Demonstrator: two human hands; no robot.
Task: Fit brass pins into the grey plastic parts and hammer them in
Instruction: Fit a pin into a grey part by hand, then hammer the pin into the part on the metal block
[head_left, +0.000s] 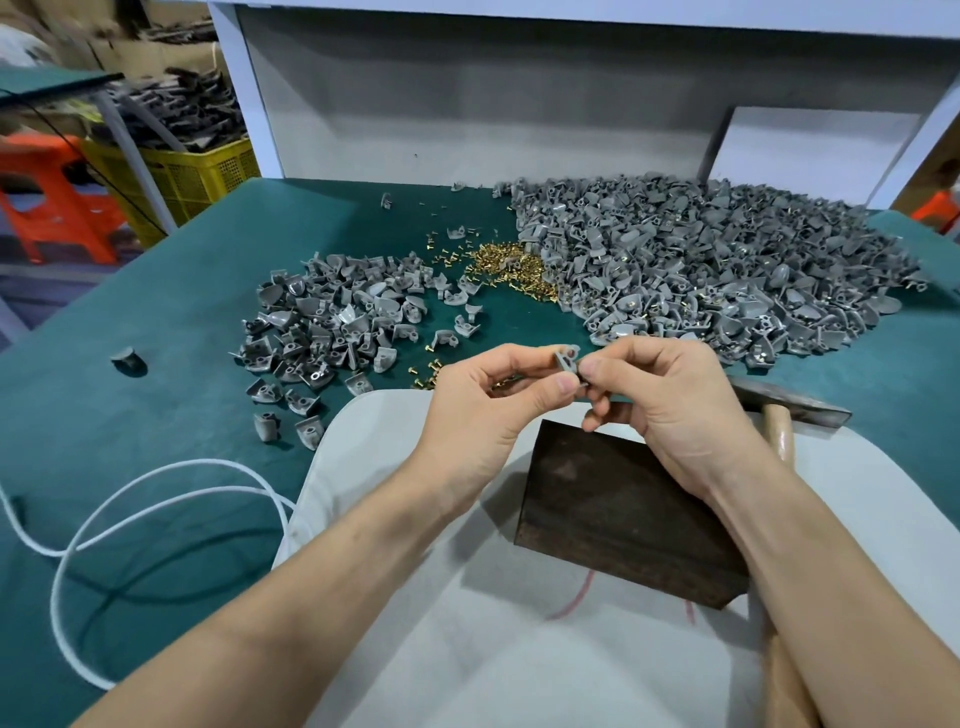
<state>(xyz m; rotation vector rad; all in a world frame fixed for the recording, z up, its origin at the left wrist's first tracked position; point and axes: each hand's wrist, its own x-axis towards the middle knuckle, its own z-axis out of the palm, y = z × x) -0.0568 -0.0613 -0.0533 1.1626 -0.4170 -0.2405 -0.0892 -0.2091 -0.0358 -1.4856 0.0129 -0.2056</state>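
Toward the desk's (156, 312) left edge lie a looped white cord (156, 493) and a lone grey part (127, 358). A smaller pile of grey plastic parts (332, 322) spreads left of centre. A heap of loose brass pins (514, 270) sits at mid-desk, touching the large pile of grey parts (701, 270) that reaches the far right edge.

Near the front edge, above a white cloth (415, 571), the left hand (483, 400) pinches one grey plastic part (566, 361) between thumb and forefinger. The right hand (670, 395) pinches at the same part with its fingertips, and any pin there is hidden.

This looks like the fitting step, with the pin being seated by hand. Next, the part would likely go down on the dark block (623, 514) just below the hands, held square. The right hand would have to let go to take up the hammer (789, 402) lying by the front right edge.
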